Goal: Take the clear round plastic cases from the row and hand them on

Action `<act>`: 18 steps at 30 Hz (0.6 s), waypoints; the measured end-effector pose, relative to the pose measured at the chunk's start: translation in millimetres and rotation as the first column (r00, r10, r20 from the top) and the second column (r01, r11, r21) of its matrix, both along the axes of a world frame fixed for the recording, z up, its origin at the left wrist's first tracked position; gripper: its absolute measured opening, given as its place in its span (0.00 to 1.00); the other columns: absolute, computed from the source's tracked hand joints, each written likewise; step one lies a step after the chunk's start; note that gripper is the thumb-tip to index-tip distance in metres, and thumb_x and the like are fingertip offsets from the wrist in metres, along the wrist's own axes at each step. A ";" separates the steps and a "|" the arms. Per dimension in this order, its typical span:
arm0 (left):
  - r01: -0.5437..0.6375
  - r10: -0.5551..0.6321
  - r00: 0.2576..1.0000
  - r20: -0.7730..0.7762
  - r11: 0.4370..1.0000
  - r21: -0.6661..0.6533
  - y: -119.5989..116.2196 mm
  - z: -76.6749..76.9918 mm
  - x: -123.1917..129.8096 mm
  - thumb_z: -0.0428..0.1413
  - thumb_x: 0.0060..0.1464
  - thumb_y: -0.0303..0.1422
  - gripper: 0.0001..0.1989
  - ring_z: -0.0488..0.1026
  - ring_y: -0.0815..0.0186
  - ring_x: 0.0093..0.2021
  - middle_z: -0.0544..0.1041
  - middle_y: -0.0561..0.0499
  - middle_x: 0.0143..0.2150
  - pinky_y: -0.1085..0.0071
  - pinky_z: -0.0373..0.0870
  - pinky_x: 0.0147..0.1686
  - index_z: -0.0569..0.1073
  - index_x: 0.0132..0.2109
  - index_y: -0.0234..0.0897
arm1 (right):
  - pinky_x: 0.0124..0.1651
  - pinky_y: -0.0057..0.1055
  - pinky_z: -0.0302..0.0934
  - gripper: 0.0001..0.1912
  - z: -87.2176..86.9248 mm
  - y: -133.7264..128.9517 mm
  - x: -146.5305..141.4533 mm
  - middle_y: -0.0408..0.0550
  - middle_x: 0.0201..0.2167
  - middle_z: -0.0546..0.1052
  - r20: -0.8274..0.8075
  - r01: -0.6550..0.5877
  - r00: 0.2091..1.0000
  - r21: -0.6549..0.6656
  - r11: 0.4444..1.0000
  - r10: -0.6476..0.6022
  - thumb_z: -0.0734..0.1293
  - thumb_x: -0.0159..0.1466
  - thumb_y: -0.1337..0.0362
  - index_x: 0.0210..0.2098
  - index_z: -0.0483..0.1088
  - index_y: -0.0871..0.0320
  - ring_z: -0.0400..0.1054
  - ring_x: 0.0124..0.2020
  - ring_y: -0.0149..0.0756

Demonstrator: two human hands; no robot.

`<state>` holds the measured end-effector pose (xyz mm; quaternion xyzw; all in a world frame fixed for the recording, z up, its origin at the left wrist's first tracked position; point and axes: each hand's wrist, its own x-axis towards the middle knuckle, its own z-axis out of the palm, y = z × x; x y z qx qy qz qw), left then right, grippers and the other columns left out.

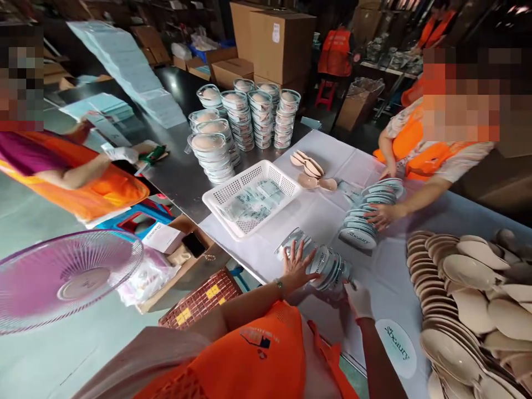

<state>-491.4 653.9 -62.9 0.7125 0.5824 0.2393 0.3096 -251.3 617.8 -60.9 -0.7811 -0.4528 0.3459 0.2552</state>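
My left hand is open, fingers spread over a row of clear oval plastic cases lying on their sides at the table's near edge. Its thumb touches the row, and more clear cases sit just beyond the fingers. At the row's right end, my right hand wears a pale glove with bare fingertips and is closed on the last case. Part of that grip is hidden. An oval card printed "beauty" lies to the right of this hand.
Across the table a co-worker's hands touch a similar row of cases. A white basket holds flat packets. Beige bra cups are piled at right, with stacked filled cases behind. A fan stands left.
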 end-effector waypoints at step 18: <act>0.525 -0.441 0.778 -0.447 0.847 0.079 -1.6 1.4 20.4 0.69 0.49 0.41 0.56 0.39 0.38 0.76 0.42 0.36 0.77 0.28 0.29 0.67 0.46 0.76 0.44 | 0.27 0.33 0.66 0.18 27.7 -13.5 18.8 0.40 0.19 0.68 -0.329 0.127 0.934 -0.048 0.991 -0.135 0.70 0.43 0.49 0.24 0.68 0.56 0.63 0.23 0.33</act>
